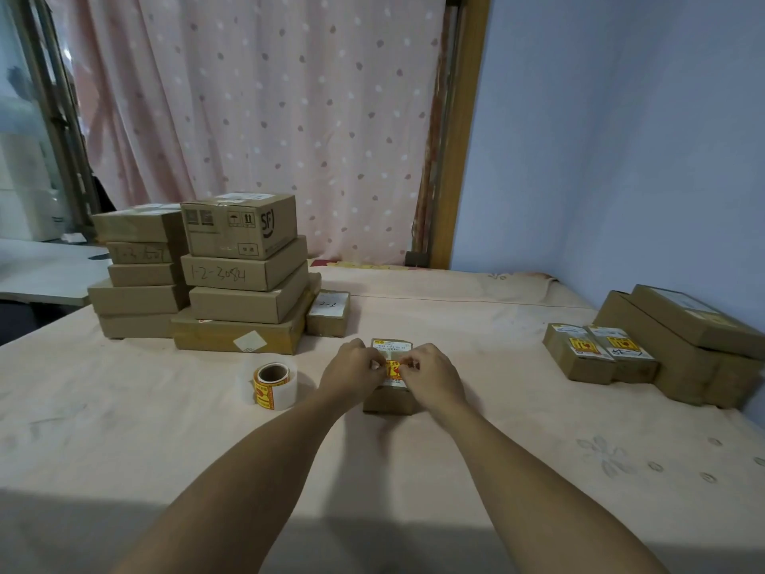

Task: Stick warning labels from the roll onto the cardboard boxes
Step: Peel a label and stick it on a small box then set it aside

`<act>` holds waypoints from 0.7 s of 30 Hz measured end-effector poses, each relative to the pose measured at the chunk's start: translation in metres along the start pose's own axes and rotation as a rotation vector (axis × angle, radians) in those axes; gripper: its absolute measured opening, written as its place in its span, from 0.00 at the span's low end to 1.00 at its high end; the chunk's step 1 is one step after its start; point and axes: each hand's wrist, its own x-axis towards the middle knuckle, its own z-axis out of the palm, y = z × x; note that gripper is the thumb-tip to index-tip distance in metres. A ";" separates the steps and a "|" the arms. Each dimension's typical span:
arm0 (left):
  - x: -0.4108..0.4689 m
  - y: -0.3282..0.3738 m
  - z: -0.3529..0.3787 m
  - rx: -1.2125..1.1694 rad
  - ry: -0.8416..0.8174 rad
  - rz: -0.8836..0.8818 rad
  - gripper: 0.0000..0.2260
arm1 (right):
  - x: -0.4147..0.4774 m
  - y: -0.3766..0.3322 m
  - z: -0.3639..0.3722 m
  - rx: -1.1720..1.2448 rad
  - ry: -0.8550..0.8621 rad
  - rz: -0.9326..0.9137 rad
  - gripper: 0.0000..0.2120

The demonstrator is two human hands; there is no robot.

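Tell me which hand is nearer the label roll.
Left. The left hand is just right of the label roll; the right hand is further right, across the small box.

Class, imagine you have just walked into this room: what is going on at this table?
A person is labelling parcels. Both hands, the left hand and the right hand, press a yellow-and-red warning label onto the top of a small cardboard box in front of them. The label roll stands just left of that box. Two small boxes on the right already carry the same label, while the stacked boxes at the back left show none from here.
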 end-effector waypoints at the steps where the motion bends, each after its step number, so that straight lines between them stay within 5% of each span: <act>1: 0.000 -0.001 -0.001 0.003 -0.003 0.002 0.12 | -0.001 0.002 -0.001 -0.010 -0.004 0.000 0.12; 11: -0.006 0.000 0.003 -0.169 -0.032 -0.156 0.12 | -0.012 0.009 -0.001 0.146 0.016 0.092 0.08; 15: -0.008 0.000 0.004 -0.216 -0.092 -0.318 0.19 | -0.018 0.013 -0.006 0.309 0.030 0.190 0.09; 21: -0.010 0.010 0.006 -0.239 -0.103 -0.448 0.17 | -0.022 0.031 -0.004 0.413 -0.124 0.286 0.11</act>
